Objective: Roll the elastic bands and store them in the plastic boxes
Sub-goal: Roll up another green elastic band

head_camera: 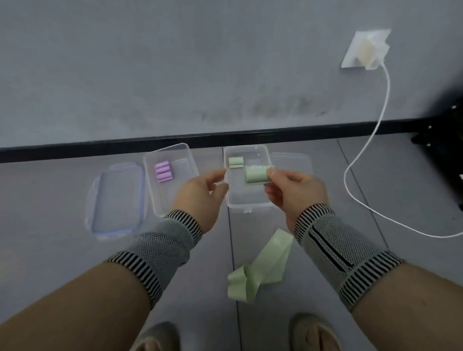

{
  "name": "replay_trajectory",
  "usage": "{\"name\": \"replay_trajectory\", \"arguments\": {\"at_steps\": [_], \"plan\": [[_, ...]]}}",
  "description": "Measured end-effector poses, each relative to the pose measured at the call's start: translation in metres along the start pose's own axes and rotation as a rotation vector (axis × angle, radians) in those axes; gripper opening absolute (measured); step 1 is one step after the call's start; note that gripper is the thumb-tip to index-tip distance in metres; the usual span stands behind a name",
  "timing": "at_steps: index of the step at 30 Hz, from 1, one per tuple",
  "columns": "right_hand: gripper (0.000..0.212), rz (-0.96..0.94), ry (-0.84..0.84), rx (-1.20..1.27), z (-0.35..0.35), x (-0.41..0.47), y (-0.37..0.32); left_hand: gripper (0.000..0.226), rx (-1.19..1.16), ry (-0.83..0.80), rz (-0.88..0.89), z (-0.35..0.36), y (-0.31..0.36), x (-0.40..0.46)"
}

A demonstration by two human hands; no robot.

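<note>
My right hand (294, 191) pinches a rolled green elastic band (255, 175) and holds it over the right clear plastic box (248, 203). One green roll (235, 161) lies at the far end of that box. My left hand (203, 194) hovers beside the box's left wall with relaxed fingers and holds nothing. The left clear plastic box (184, 161) contains several purple rolls (162, 171). Loose unrolled green bands (260, 266) lie crumpled on the floor between my forearms.
A clear lid with a blue seal (116, 203) lies left of the left box; another clear lid (293, 162) lies right of the right box. A white cable (366, 149) runs from a wall socket (365, 50) across the floor. Dark furniture (452, 146) stands far right. My slippered feet (155, 343) are below.
</note>
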State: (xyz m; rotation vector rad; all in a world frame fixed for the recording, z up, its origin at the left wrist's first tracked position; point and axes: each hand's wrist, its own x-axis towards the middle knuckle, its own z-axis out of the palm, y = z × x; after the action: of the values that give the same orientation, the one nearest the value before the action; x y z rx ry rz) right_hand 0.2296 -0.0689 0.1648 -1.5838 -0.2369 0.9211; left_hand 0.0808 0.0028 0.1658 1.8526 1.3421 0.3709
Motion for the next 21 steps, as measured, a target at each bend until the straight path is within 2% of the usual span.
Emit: {"name": "replay_trajectory", "arguments": {"at_steps": [2,4,9,14,18,21], "plan": [[0.005,0.013,0.012,-0.048,0.013,0.047,0.033,0.039,0.206,0.022,0.042,0.019,-0.033,0.043],[0.011,0.007,0.037,-0.097,0.027,0.084,0.059,0.042,0.343,0.016,0.110,0.034,-0.062,0.077],[0.015,-0.006,0.103,-0.174,0.043,0.140,0.097,0.051,0.656,-0.111,0.190,0.061,-0.102,0.124],[0.003,0.012,0.086,-0.274,0.057,0.192,0.122,0.061,0.773,-0.179,0.242,0.084,-0.117,0.166],[0.025,0.019,0.065,-0.360,0.069,0.229,0.144,0.068,0.817,-0.215,0.235,0.101,-0.132,0.197],[0.028,0.008,0.049,-0.380,0.078,0.249,0.155,0.069,0.824,-0.230,0.239,0.107,-0.139,0.211]]}}
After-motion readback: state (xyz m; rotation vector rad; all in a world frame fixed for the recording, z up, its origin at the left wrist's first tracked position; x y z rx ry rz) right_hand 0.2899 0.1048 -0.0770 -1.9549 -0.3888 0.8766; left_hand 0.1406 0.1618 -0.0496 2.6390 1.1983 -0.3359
